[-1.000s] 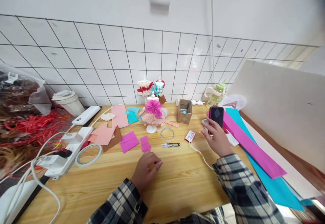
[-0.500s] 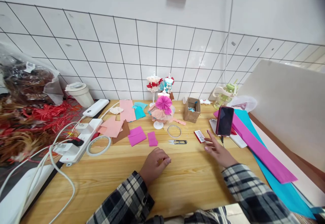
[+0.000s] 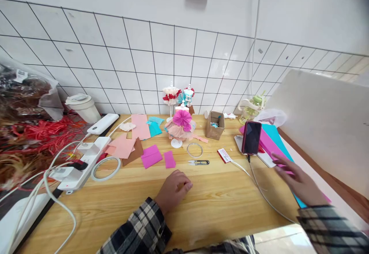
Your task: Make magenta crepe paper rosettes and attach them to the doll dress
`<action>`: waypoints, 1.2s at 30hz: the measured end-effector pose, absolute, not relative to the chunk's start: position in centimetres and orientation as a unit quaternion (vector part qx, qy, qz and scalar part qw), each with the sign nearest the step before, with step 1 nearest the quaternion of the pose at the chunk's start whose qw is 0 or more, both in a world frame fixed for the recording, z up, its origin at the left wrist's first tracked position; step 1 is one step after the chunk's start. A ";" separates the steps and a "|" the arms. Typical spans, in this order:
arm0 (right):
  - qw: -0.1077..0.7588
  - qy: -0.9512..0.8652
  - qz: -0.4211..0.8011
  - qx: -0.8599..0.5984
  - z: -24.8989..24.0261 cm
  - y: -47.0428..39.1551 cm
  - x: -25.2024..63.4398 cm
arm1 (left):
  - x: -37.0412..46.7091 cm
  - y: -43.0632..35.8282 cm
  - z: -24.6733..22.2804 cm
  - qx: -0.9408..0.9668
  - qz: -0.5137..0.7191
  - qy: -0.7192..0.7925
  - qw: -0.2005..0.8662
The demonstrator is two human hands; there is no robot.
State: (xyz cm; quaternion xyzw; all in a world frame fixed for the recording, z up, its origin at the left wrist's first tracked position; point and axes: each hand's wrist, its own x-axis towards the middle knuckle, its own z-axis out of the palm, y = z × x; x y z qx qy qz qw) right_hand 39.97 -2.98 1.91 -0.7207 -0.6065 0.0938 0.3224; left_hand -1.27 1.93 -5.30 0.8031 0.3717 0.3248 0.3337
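Observation:
My left hand (image 3: 173, 191) rests on the wooden table with its fingers curled; whether anything is inside is hidden. Over the magenta paper strip (image 3: 271, 143) at the right, my right hand (image 3: 300, 181) has its fingers stretched out and holds nothing. Small snips (image 3: 198, 162) and a metal ring (image 3: 195, 150) lie beyond my left hand. Behind them stands a small dress form with a magenta paper rosette (image 3: 182, 118) and a peach skirt. Two magenta paper pieces (image 3: 151, 156) lie left of the snips. A red and white card-like item (image 3: 224, 156) lies between my hands.
A phone (image 3: 251, 138) stands upright at the right, its cable running to the front edge. A small cardboard box (image 3: 215, 125) and a green-lidded bottle (image 3: 253, 108) are behind. A power strip (image 3: 86, 165), white tape roll (image 3: 106, 168) and red strands (image 3: 57, 135) fill the left.
My right hand has moved right, from beside the red and white item to over the coloured paper. My left hand stays put. The view has shifted slightly.

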 end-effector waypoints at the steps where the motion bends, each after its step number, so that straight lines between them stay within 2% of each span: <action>1: 0.303 -0.661 0.082 -0.682 1.7 -3.2 37.9 | -1.3 2.0 -5.4 0.796 0.331 0.372 0.345; 5: 0.249 -0.826 0.009 -0.505 -0.1 -2.4 27.9 | -1.3 2.1 -5.4 0.754 0.351 0.367 0.417; 7: 0.284 -0.843 0.021 -0.457 -1.6 -1.0 23.3 | -1.4 2.1 -5.4 0.722 0.365 0.377 0.451; 10: 0.402 -0.793 0.110 -0.444 -4.0 0.8 17.8 | -1.9 2.0 -5.3 0.656 0.406 0.424 0.475; 13: 0.495 -0.700 0.253 -0.448 -5.8 1.5 14.5 | -2.6 1.8 -5.5 0.612 0.464 0.459 0.447; 17: 0.522 -0.641 0.387 -0.408 -7.0 1.4 13.4 | -3.2 2.0 -6.0 0.637 0.484 0.433 0.415; 21: 0.519 -0.628 0.423 -0.396 -7.4 1.9 14.1 | -3.0 2.6 -6.4 0.645 0.466 0.425 0.432; 30: 0.523 -0.622 0.359 -0.459 -7.9 2.0 13.2 | -3.4 2.9 -6.2 0.604 0.453 0.446 0.480; 33: 0.523 -0.668 0.266 -0.458 -7.9 1.5 13.1 | -3.7 3.1 -6.6 0.544 0.478 0.470 0.504; 36: 0.475 -0.750 0.125 -0.444 -7.7 1.1 13.5 | -4.0 3.3 -6.9 0.494 0.508 0.447 0.546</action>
